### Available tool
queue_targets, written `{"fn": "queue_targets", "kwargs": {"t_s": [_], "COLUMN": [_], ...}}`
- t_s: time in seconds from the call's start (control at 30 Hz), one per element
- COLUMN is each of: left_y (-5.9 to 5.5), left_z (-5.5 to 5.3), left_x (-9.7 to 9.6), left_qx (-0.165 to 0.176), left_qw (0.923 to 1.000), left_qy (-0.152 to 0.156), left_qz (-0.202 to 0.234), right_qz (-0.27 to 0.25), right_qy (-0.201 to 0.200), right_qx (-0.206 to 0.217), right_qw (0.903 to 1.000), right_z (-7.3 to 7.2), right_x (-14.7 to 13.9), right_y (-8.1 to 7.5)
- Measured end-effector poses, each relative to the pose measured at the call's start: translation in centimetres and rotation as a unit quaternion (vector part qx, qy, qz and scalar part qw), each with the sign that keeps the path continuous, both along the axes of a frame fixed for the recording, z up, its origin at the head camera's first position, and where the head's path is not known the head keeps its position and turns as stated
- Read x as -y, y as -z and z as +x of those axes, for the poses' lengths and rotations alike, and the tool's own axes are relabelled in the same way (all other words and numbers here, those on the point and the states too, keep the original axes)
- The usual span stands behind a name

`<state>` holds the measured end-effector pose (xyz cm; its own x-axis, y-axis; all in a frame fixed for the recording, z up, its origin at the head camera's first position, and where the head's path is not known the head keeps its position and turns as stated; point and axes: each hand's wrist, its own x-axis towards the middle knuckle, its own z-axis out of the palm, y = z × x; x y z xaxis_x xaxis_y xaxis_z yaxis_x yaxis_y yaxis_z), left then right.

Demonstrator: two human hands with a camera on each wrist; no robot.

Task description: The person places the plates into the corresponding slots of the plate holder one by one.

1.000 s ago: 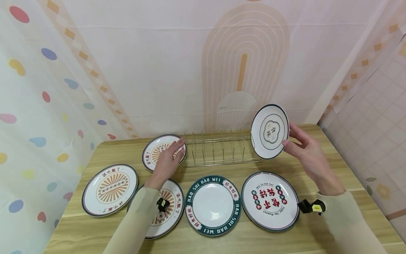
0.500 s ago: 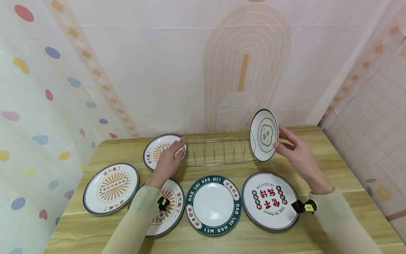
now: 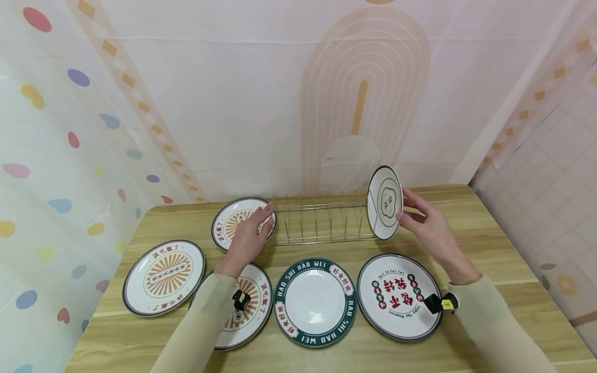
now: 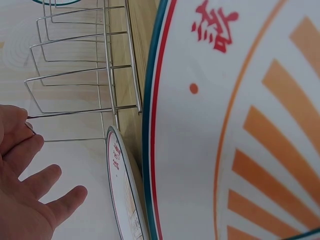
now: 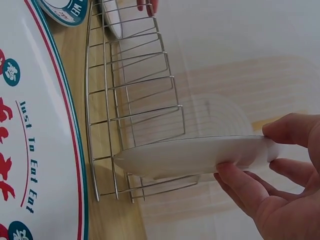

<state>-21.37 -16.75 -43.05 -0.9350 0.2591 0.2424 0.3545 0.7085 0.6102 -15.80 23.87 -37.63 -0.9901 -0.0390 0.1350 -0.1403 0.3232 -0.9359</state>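
My right hand [image 3: 431,230] pinches a small white plate [image 3: 385,203] with a dark rim by its right edge. The plate stands on edge, tilted, in the right end of a wire dish rack [image 3: 322,239]. In the right wrist view the plate's [image 5: 185,155] lower edge sits between the rack's end wires. My left hand [image 3: 247,241] holds the rack's left end; in the left wrist view its thumb and a finger pinch the top of the end wire [image 4: 75,114], other fingers spread. Beneath this hand lies a sunburst plate [image 3: 228,220], partly covered.
Along the front of the wooden table [image 3: 289,362] lie a sunburst plate [image 3: 163,277], a second one [image 3: 247,321] under my left sleeve, a green-rimmed plate [image 3: 314,303] and a plate with red characters [image 3: 398,321]. A curtain [image 3: 233,103] hangs behind the rack.
My right hand has moved left and slightly down with the small plate, which has turned more edge-on and come down into the rack's right end. My left hand stays on the rack.
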Motion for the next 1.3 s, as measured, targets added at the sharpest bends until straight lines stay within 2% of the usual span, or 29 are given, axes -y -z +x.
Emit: {"fn": "queue_targets", "kwargs": {"t_s": [0.13,0.37,0.53,0.73,0.9,1.13,1.3], "left_y": [0.1,0.2,0.3,0.4,0.6,0.7,0.7], "left_z": [0.0,-0.1,-0.1,-0.1,-0.1,-0.1,-0.1], "left_x": [-0.1,-0.3,-0.4,-0.4,-0.3,-0.2,-0.1], "left_qx": [-0.004,-0.005,-0.011,-0.013,-0.013,-0.015,-0.012], "left_qw": [1.0,1.0,0.9999,0.9999,0.9999,0.9998,0.9999], "left_qy": [0.003,0.005,0.002,-0.002,-0.006,-0.007,-0.003], "left_qz": [0.004,0.0,-0.001,-0.005,0.001,0.007,0.005], "right_qz": [0.006,-0.012,0.004,0.05,0.091,0.145,0.181], "right_qy": [0.002,-0.013,-0.018,-0.03,-0.03,-0.059,-0.083], "right_qx": [-0.002,-0.005,0.0,0.014,0.01,0.008,0.007], "right_qw": [1.0,0.9998,0.9998,0.9982,0.9954,0.9877,0.98], "right_z": [-0.1,-0.4,-0.3,0.4,1.5,3.1,3.7], "right_x": [-0.1,-0.1,-0.2,-0.6,-1.3,-2.6,-3.7], "right_y": [0.3,1.0,1.2,1.4,1.6,2.0,2.7]}}
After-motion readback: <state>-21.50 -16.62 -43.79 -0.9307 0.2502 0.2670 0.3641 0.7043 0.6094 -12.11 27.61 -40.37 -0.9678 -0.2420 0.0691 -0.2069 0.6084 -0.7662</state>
